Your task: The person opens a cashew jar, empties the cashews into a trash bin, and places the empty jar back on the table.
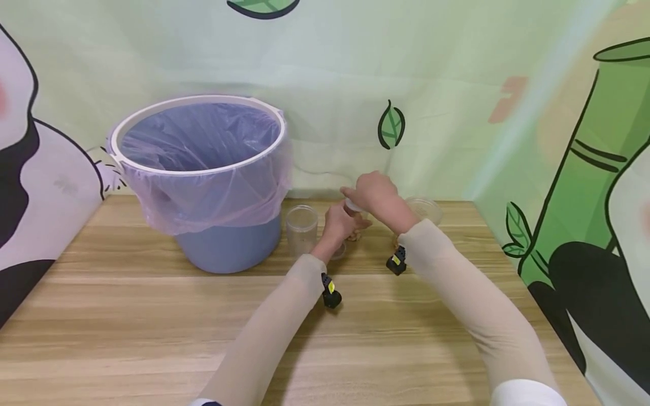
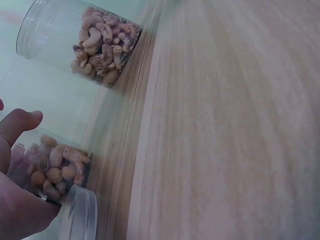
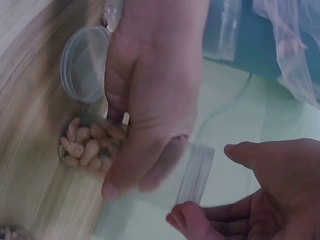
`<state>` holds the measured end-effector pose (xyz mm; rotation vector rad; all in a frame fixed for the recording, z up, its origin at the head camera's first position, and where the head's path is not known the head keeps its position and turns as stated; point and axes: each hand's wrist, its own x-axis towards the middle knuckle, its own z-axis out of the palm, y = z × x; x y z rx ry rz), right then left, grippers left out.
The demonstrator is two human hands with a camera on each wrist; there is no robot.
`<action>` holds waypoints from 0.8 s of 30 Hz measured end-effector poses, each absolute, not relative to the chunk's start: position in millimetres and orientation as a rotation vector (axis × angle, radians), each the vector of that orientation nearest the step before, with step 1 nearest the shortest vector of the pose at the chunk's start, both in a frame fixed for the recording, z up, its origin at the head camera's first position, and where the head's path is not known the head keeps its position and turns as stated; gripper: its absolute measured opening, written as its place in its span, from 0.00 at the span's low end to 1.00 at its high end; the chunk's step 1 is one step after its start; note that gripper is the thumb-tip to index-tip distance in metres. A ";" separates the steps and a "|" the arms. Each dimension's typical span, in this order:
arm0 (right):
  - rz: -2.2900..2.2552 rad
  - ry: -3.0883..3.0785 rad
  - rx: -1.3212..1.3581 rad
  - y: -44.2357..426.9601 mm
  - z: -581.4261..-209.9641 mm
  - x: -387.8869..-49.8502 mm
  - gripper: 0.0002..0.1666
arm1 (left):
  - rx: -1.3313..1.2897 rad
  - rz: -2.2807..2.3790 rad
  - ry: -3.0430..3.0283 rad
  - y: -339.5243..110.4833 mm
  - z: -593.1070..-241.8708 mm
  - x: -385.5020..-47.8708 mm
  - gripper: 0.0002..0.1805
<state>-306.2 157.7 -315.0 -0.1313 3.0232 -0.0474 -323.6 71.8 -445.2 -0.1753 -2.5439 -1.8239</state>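
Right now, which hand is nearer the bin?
Left hand: it grips a nut jar to the right of the bin; the right hand is farther right, by the same jar.

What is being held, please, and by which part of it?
The left hand holds a clear jar of nuts around its side; whether the right hand grips its rim is unclear.

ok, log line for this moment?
left hand: grips nut jar | right hand: at jar's rim, contact unclear | lid: on table, beside jar | bin: left of hands
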 end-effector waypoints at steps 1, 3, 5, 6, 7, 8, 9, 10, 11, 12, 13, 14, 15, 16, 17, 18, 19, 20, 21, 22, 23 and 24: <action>-0.046 3.027 -0.112 155.3 -315.9 -306.0 0.38 | -0.157 -1.796 -2.559 72.0 -444.9 -324.1 0.19; -0.035 3.039 -0.088 151.5 -317.1 -305.6 0.38 | -0.127 -1.742 -2.588 72.9 -444.3 -325.2 0.17; -0.020 3.056 -0.078 149.3 -318.0 -305.5 0.36 | -0.103 -1.699 -2.609 73.4 -444.0 -325.7 0.12; -0.014 3.063 -0.077 148.9 -318.4 -305.7 0.34 | -0.096 -1.689 -2.614 73.8 -443.9 -325.8 0.12; -0.010 3.067 -0.077 148.8 -318.6 -306.0 0.32 | -0.091 -1.692 -2.614 74.0 -443.8 -325.8 0.12; -0.010 3.070 -0.079 149.2 -318.7 -306.3 0.31 | -0.089 -1.690 -2.613 74.0 -444.0 -325.7 0.13; -0.013 3.070 -0.081 149.5 -318.7 -306.9 0.29 | -0.089 -1.692 -2.610 73.9 -444.1 -325.5 0.14; -0.017 3.068 -0.085 150.0 -318.9 -307.1 0.28 | -0.089 -1.699 -2.605 73.8 -444.6 -325.0 0.15; -0.024 3.066 -0.090 150.4 -319.0 -307.4 0.28 | -0.093 -1.712 -2.599 73.7 -445.0 -324.5 0.17; -0.032 3.065 -0.101 150.9 -319.0 -307.8 0.27 | -0.096 -1.727 -2.592 73.6 -445.3 -323.9 0.18; -0.033 3.065 -0.118 151.3 -319.0 -308.2 0.27 | -0.102 -1.744 -2.585 73.3 -445.7 -323.5 0.19; -0.037 3.066 -0.137 151.7 -318.9 -308.5 0.27 | -0.110 -1.756 -2.579 72.9 -445.9 -323.0 0.19; -0.040 3.069 -0.159 151.9 -318.6 -308.5 0.27 | -0.119 -1.772 -2.573 72.7 -446.1 -322.6 0.19; -0.041 3.070 -0.187 152.3 -318.5 -308.5 0.27 | -0.129 -1.793 -2.565 72.5 -446.3 -322.2 0.18; -0.045 3.070 -0.213 152.8 -318.3 -308.4 0.26 | -0.140 -1.813 -2.558 72.2 -446.5 -321.8 0.17; -0.050 3.071 -0.239 153.7 -318.4 -308.3 0.26 | -0.149 -1.831 -2.551 71.9 -446.8 -321.3 0.17; -0.058 3.071 -0.262 154.5 -317.7 -308.1 0.26 | -0.157 -1.844 -2.544 71.7 -446.7 -321.3 0.17; -0.068 3.071 -0.286 155.5 -316.7 -307.9 0.26 | -0.170 -1.851 -2.539 71.5 -446.5 -321.1 0.17; -0.072 3.069 -0.310 156.7 -316.0 -307.7 0.26 | -0.181 -1.868 -2.534 71.3 -446.4 -320.9 0.17; -0.078 3.065 -0.331 157.9 -315.2 -307.8 0.26 | -0.195 -1.880 -2.526 71.1 -446.4 -320.6 0.17; -0.082 3.060 -0.352 159.2 -314.7 -308.2 0.26 | -0.206 -1.884 -2.522 70.7 -446.6 -320.4 0.17; -0.084 3.054 -0.374 160.4 -314.0 -308.6 0.25 | -0.220 -1.888 -2.516 70.5 -446.9 -320.3 0.18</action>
